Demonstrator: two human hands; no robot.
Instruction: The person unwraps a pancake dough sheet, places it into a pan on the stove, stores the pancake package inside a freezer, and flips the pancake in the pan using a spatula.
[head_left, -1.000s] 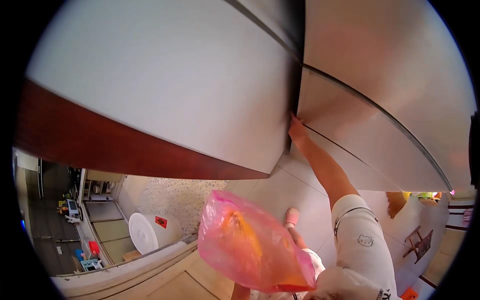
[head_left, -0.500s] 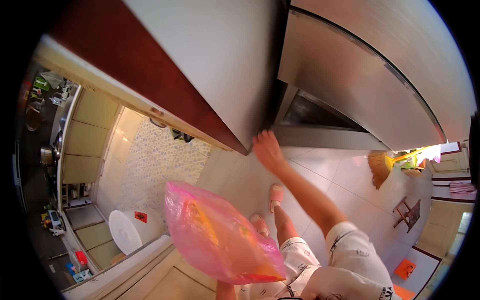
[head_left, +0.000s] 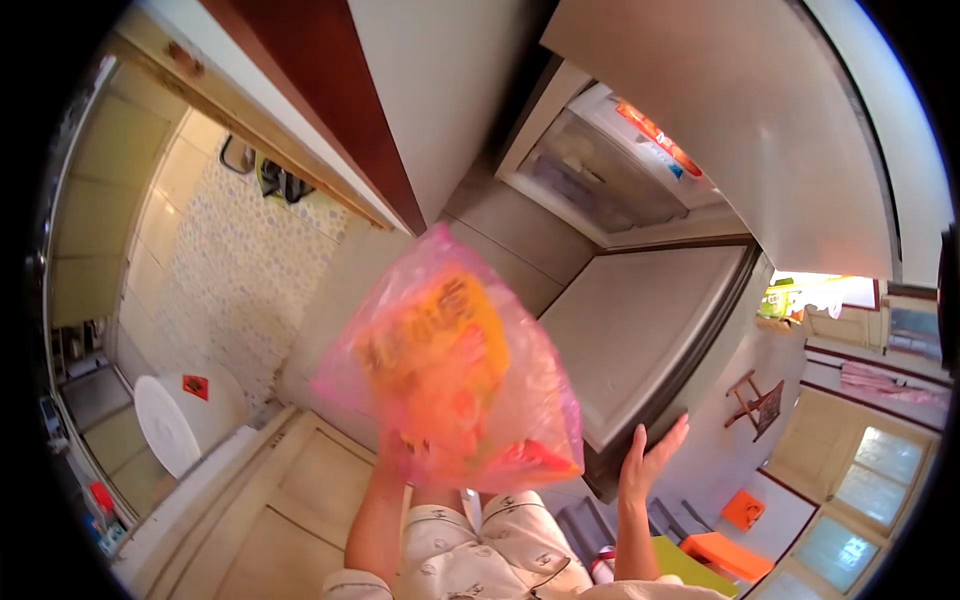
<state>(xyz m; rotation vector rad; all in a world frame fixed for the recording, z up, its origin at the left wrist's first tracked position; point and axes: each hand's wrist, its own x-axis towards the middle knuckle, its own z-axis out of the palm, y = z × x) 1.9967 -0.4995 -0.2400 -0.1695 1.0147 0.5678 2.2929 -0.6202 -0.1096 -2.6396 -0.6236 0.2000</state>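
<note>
A pink translucent plastic bag (head_left: 470,380) with an orange and yellow package inside hangs in front of me. My left hand (head_left: 396,452) is at the bag's lower left, closed on it and partly covered by it. My right hand (head_left: 652,460) has its fingers spread beside the edge of the opened lower fridge door (head_left: 650,330) and holds nothing. Behind that door the fridge's lower compartment shows a clear-fronted drawer (head_left: 600,175) with pale items, and a red-orange package (head_left: 655,135) above it.
At the left are a white lidded bucket (head_left: 190,415) and a pebble-patterned floor (head_left: 240,270) past a door frame. A folding stool (head_left: 755,405) stands at the right, with orange seats (head_left: 725,556) lower down. A wooden door (head_left: 290,500) is at lower left.
The lower fridge door has swung wide open, showing the drawer. My right hand has moved from the fridge's edge down to the door's outer edge. The bag is held higher, nearer the middle.
</note>
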